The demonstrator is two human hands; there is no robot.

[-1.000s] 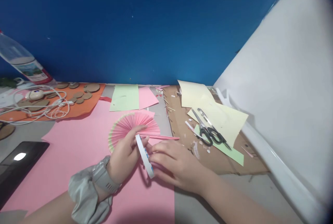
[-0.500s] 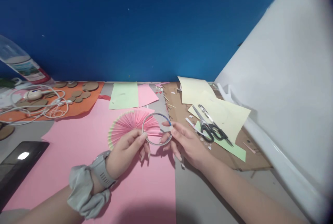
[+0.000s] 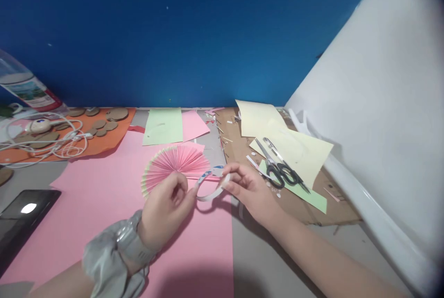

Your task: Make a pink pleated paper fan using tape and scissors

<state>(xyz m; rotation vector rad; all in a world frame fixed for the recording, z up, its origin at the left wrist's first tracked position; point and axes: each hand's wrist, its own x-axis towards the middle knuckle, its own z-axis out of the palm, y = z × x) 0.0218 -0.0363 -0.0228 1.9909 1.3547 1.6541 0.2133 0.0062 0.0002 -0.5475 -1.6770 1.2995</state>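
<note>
A thin, nearly used-up roll of tape hangs over the pink paper, its white band tilted to show blue print on the inside of the core. My left hand, with a watch and grey scrunchie at the wrist, is closed with its thumb at the roll's left edge. Opposite it, my right hand pinches the right edge between thumb and fingers. Just behind lies a pleated pink paper fan with a pale green border. Both hands are slightly blurred.
Scissors and a metallic cutter or pen lie on cream paper over cardboard. Left are a black phone, a white cable, cardboard cutouts and a bottle. A blue wall stands behind.
The tape roll has tipped from facing me to lying flatter and sits slightly lower. My left hand has rolled over, its fingers more curled. The view has shifted slightly.
</note>
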